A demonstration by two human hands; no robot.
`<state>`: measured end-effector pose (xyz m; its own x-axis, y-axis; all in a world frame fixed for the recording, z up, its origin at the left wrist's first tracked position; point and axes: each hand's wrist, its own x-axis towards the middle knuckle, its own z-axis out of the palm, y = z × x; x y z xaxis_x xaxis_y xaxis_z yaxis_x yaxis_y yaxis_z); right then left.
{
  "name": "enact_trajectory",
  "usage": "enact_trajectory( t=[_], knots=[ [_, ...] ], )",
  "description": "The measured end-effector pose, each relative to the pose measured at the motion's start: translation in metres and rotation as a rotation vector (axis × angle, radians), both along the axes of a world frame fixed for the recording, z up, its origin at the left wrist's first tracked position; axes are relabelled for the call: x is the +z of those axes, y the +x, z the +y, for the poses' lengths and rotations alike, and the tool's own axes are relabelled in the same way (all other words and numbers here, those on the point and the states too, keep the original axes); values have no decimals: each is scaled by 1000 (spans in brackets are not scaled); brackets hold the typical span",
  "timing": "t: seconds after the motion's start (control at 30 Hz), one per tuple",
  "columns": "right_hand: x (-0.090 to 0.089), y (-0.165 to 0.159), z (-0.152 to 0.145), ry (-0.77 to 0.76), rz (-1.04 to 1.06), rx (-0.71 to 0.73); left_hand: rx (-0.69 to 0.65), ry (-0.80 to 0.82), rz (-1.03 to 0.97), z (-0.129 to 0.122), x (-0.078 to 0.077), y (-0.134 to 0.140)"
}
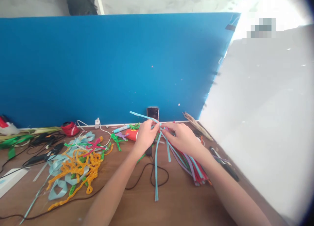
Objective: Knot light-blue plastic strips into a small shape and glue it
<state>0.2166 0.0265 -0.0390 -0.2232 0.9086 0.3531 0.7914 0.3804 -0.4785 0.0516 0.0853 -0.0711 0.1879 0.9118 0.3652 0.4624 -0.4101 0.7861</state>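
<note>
Light blue pipe cleaners (156, 169) cross one another between my two hands, above the middle of the table. My left hand (147, 136) pinches them where they meet, and one strand sticks out to the upper left past it. From the right, my right hand (183, 137) grips the same crossing with thumb and fingers. Two strands hang down below, one long and one short. Under my right hand and forearm lies a bundle of red, purple and blue pipe cleaners (193, 170), partly hidden.
A heap of orange pipe cleaners (80, 164) and blue ribbon (59, 188) covers the table's left part. A phone (153, 112) leans on the blue partition (110, 69). A black cable (139, 180) runs across the table. A black-handled tool (228, 169) lies right. Someone's head shows behind the partition.
</note>
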Motion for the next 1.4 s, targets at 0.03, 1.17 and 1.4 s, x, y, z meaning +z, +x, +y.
enact_trajectory(
  t=[0.03,1.17,1.4],
  knots=[
    [0,1,0,-4,6,11,8,-1,11,1,-1,0],
    [-61,-11,62,-113,813,152,-375,-495,-837,2,17,-18],
    [-38,6,50,74,708,102,-357,-462,-565,8,18,-31]
  ],
)
